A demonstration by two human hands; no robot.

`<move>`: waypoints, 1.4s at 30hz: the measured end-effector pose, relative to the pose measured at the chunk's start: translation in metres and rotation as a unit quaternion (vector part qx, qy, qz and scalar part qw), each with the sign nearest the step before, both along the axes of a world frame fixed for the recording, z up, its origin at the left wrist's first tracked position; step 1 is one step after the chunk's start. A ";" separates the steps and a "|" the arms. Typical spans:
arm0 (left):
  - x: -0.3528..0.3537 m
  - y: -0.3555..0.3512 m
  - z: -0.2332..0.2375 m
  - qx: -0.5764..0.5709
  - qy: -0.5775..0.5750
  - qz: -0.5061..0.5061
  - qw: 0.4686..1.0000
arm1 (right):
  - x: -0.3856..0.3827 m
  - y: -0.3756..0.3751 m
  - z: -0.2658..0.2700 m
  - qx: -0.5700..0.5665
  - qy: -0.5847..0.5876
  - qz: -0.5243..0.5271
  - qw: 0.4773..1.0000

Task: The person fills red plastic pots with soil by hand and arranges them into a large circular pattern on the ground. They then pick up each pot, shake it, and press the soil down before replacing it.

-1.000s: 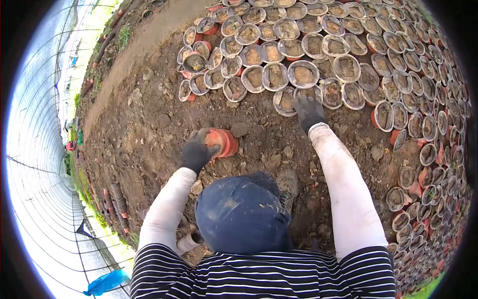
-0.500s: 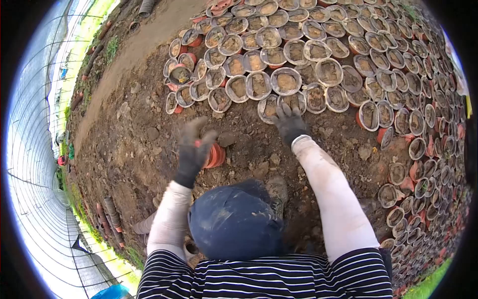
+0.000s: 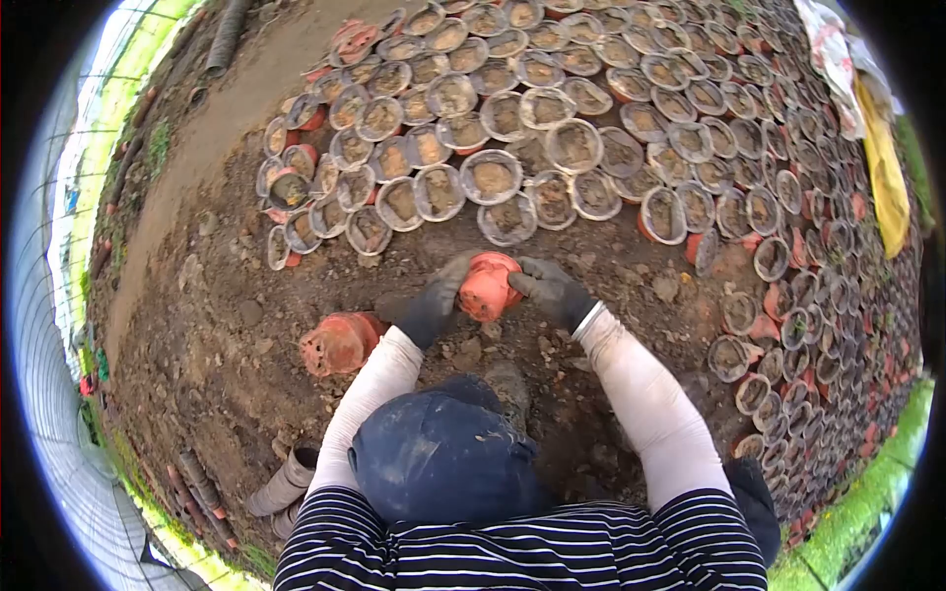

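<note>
Both gloved hands (image 3: 432,305) (image 3: 556,293) hold a red pot (image 3: 486,288) between them.

Floor: it's bare brown soil (image 3: 236,345), clods everywhere | Path: smoother dirt track (image 3: 187,167) sweeping up the left | Wall: pale ribbed sheeting (image 3: 47,394) curving at far left | Margin: vivid grass (image 3: 859,522), lower right | Light: bright daylight, glaring white leftward!

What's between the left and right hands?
A red pot, held with the left hand on one side and the right hand on the other, as the head view shows.
</note>
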State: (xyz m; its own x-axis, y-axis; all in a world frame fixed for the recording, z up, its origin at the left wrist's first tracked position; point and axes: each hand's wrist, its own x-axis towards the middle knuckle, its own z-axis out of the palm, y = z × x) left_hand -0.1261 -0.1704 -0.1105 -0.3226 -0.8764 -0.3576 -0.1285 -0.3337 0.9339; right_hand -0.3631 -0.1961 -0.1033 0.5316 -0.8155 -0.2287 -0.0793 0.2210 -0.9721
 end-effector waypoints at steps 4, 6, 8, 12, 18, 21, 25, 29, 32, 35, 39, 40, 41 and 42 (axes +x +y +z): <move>-0.054 0.013 -0.002 -0.016 0.177 -0.075 0.981 | -0.043 0.039 -0.006 0.118 -0.028 -0.161 0.979; -0.093 0.015 0.039 0.151 0.204 0.008 0.967 | -0.066 0.062 -0.035 -0.058 0.073 -0.182 0.979; -0.102 0.019 0.009 0.001 0.107 -0.012 0.994 | -0.082 0.077 -0.043 -0.277 0.296 -0.206 0.891; -0.133 0.009 0.038 0.102 0.139 -0.018 0.985 | -0.078 0.070 0.039 -0.130 0.197 -0.332 0.913; -0.152 0.022 0.055 -0.025 0.106 -0.151 0.983 | -0.090 0.080 0.029 -0.073 0.170 -0.347 0.920; -0.147 0.024 0.050 0.065 0.114 -0.165 0.978 | -0.098 0.079 0.024 -0.046 0.169 -0.339 0.924; -0.150 0.024 0.030 0.231 0.244 -0.121 0.934 | -0.114 0.073 0.041 -0.023 0.269 -0.342 0.900; -0.151 0.021 0.056 0.161 0.145 -0.109 0.970 | -0.131 0.078 0.050 -0.114 0.336 -0.279 0.892; -0.139 0.021 0.026 0.140 0.101 -0.068 0.983 | -0.148 0.091 0.013 -0.174 0.514 -0.114 0.832; -0.140 0.021 0.020 0.162 0.094 -0.019 0.982 | -0.144 0.087 0.030 -0.236 0.439 -0.231 0.835; -0.142 0.023 0.031 0.186 0.114 0.029 0.976 | -0.168 0.086 0.010 -0.159 0.512 -0.144 0.832; -0.143 0.020 0.033 0.189 0.105 0.028 0.976 | -0.166 0.082 0.020 -0.201 0.487 -0.204 0.825; -0.146 0.015 0.034 0.191 0.099 0.031 0.976 | -0.167 0.078 0.031 -0.244 0.461 -0.259 0.813; -0.143 0.018 0.036 0.141 0.088 0.006 0.986 | -0.165 0.077 0.044 -0.279 0.431 -0.307 0.801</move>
